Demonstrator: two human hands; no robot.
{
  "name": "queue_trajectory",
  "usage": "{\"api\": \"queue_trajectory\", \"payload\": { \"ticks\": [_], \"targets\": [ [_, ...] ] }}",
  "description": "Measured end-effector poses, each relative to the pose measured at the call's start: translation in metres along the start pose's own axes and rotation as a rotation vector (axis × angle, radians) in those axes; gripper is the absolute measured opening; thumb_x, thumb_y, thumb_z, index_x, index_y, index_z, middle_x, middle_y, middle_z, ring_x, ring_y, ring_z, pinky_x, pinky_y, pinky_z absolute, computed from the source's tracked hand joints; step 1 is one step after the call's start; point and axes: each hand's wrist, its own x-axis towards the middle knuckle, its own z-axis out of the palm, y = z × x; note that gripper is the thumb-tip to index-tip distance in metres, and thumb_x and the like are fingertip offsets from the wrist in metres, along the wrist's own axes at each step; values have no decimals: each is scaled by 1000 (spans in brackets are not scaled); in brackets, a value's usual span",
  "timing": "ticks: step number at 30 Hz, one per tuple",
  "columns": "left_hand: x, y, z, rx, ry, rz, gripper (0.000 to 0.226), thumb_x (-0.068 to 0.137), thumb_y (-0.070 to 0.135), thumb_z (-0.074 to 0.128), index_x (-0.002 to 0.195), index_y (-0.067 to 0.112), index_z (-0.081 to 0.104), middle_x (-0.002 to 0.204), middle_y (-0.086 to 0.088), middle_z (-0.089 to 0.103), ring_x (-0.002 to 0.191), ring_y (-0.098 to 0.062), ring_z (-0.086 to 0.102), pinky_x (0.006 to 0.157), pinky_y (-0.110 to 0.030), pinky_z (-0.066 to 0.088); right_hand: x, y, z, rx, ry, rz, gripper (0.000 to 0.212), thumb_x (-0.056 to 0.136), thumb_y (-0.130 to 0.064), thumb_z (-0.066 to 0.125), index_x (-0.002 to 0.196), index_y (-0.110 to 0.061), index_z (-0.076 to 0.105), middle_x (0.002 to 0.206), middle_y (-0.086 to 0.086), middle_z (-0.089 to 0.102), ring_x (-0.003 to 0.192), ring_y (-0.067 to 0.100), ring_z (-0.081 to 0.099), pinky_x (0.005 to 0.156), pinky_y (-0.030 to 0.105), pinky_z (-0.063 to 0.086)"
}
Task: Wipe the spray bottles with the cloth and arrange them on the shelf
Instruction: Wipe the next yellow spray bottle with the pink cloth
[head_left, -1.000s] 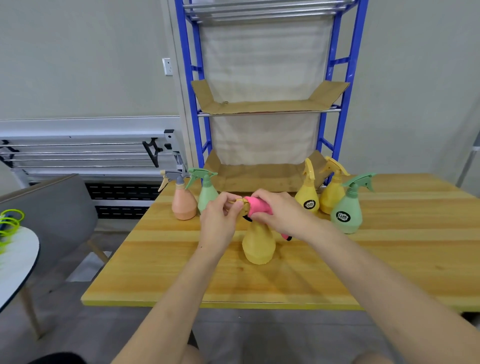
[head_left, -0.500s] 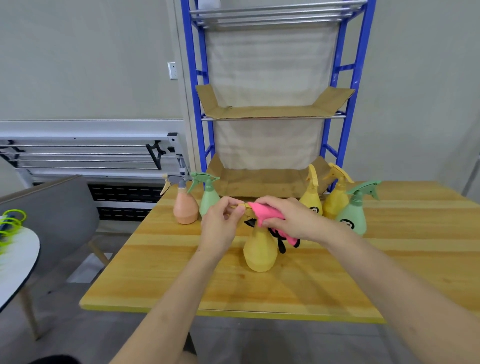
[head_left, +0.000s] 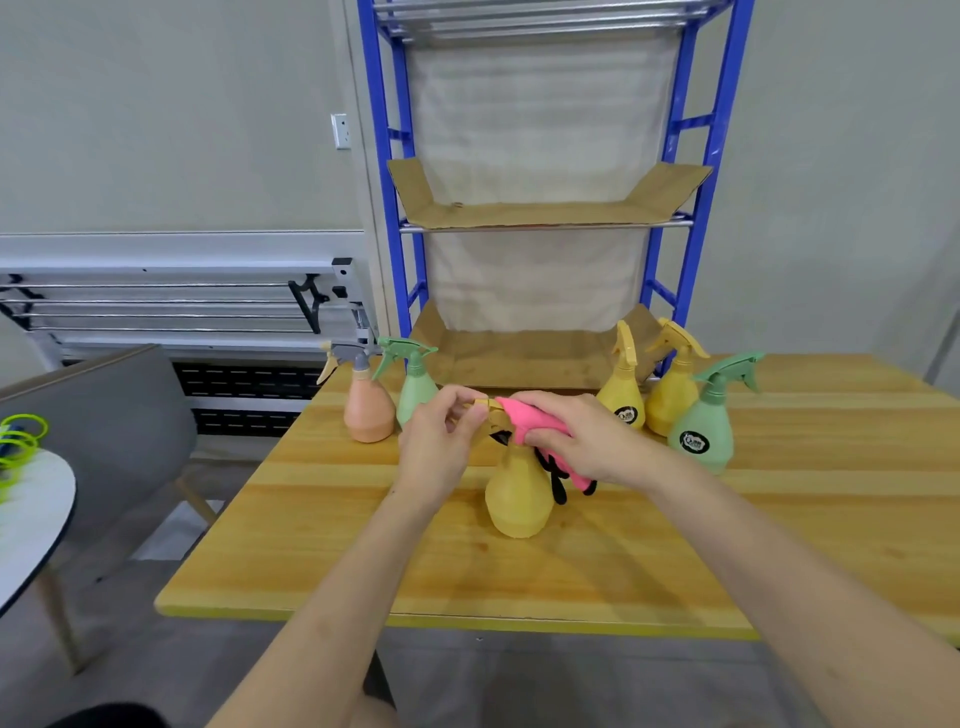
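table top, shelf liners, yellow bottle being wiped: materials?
Table top: looks like varnished wood, with grain stripes and sheen.
Shelf liners: brown cardboard, matte, flaps folded up.
Yellow bottle: probably matte plastic, smooth and opaque.

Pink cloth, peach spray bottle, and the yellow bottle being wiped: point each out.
pink cloth (head_left: 530, 420), head view, on the fold over the trigger.
peach spray bottle (head_left: 368, 413), head view, on its body.
yellow bottle (head_left: 517, 499), head view, on its belly.

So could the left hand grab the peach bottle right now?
Probably yes, but not straight away. The peach bottle stands close beside the left hand with bare table between them. That hand's fingers are busy pinching the yellow bottle nozzle, so it must let go first.
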Motion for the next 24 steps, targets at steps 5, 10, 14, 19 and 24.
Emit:
{"api": "queue_trajectory", "payload": {
  "ticks": [5,10,14,19,24],
  "targets": [
    [9,0,-4,34,-67,25,9,98,31,63,102,33,71,84,13,67,80,-4,59,76,-34,47,-5,-2,0,-121,-8,26,39,107,-19,53,144,-31,50,85,-17,62,74,4,61,69,23,47],
    [10,4,-5,87,-77,34,16,91,49,52,97,44,66,95,15,70,90,-13,65,87,-47,53,-13,-3,4,-240,80,17,35,107,-28,55,142,-28,54,117,-10,67,105,16,61,91,35,50],
    [14,-3,-10,115,-49,-1,11,101,34,56,100,41,65,95,14,70,89,-15,64,92,-51,52,-32,20,5,-233,286,-45,20,102,-11,61,117,-16,74,105,-2,74,94,16,66,83,30,51],
    [16,-2,-16,98,-65,-33,13,102,34,57,101,43,66,95,15,72,81,-12,62,88,-51,54,-50,31,2,-74,338,131,11,103,-20,63,99,-23,73,82,-11,70,80,7,65,70,22,48],
    [13,13,-6,82,-80,-39,15,104,27,57,104,37,68,96,15,67,93,-14,62,90,-44,52,-46,14,1,189,396,254,10,102,-33,64,110,-36,69,88,-17,70,83,-7,63,66,11,41]
  ]
}}
